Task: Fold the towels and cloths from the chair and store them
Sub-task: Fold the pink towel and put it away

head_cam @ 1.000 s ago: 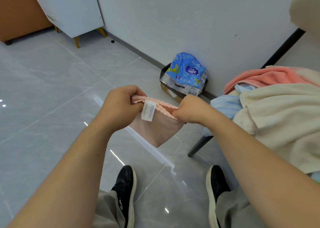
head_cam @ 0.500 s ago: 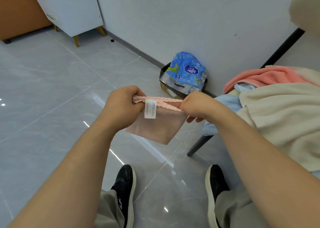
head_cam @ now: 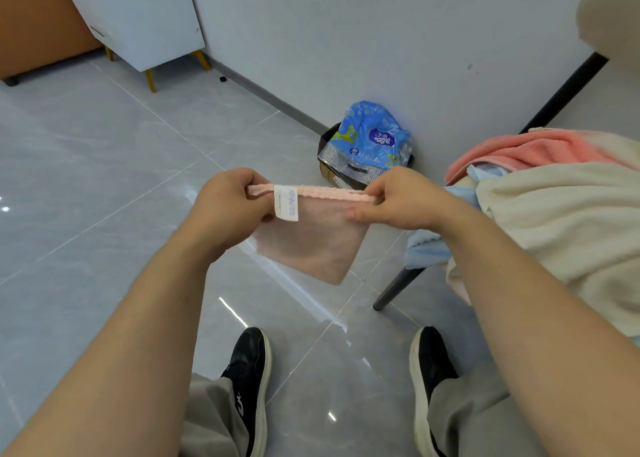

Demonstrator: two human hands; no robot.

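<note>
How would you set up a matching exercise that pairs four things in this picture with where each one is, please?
Things
1. pink cloth
2. white label
3. blue package
4. cream towel

Places
A. piled on the chair
B. sitting in the dark box
C. pinched between left hand and right hand
D. hanging at the cloth's top edge

Pairs: 1-C, 2-D, 3-B, 4-A

Noting: I am seeing a blue plastic pack (head_cam: 372, 137) sitting in a dark box (head_cam: 325, 144) against the wall (head_cam: 381, 40). A white cabinet (head_cam: 138, 16) is standing on the grey tiled floor (head_cam: 86, 179).
</note>
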